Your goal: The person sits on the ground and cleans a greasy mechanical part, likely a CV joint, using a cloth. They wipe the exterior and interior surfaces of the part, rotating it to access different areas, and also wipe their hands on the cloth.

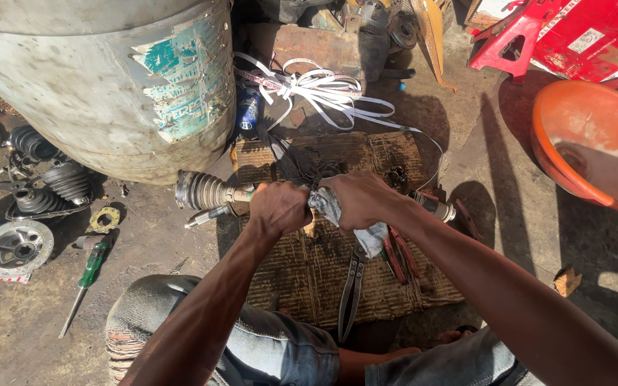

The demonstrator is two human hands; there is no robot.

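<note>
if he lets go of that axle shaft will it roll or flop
The shaft looks like rigid metal, so probably no flop. Its round bar may roll, though the wider rubber boot would likely curve its path. The woven mat probably slows it.

Bare forearms, no sleeves; worn, frayed blue denim jeans (280, 350).

Dirt floor (23, 329) bears woven mat (309, 271), screwdriver (87, 275), basin (588, 143).
</note>
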